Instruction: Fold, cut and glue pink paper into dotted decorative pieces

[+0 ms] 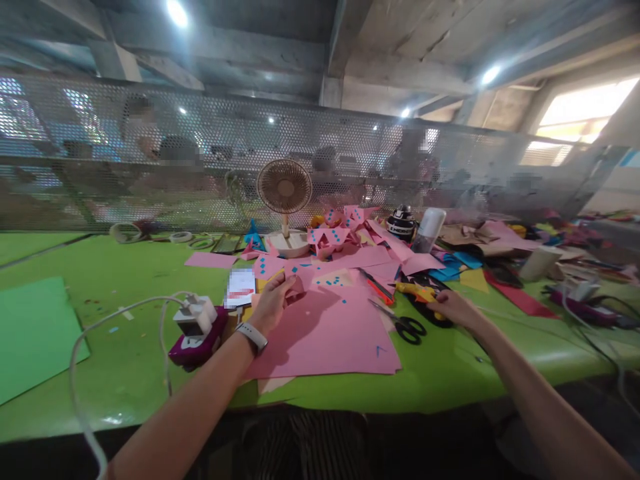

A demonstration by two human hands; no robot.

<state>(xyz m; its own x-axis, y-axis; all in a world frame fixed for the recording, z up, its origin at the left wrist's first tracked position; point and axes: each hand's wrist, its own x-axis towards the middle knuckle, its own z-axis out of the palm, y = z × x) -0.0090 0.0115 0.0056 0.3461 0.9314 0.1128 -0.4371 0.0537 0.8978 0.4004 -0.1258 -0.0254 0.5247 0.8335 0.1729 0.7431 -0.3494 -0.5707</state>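
My left hand (pixel 273 301), with a pale watch band at the wrist, is over the left part of a pink paper sheet (pixel 320 347). Its fingers are closed on a small pink paper piece (pixel 295 285). On the right, my right hand (pixel 450 308) is closed on the end of a yellow tool (pixel 417 291) that looks like a glue gun; its far side is partly hidden among dark things. Black-handled scissors (pixel 409 328) lie on the sheet's right edge, below an orange-and-black utility knife (pixel 377 288). Small blue paper bits (pixel 330 281) are scattered on the pink paper.
A small fan (pixel 285 190) stands behind the paper, before a perforated metal screen (pixel 225 133). Folded pink scraps (pixel 345 233), a clear bottle (pixel 429 230) and a black jar (pixel 401 223) crowd the back. A purple power strip (pixel 193 350) with cables and a phone (pixel 241 288) lie left.
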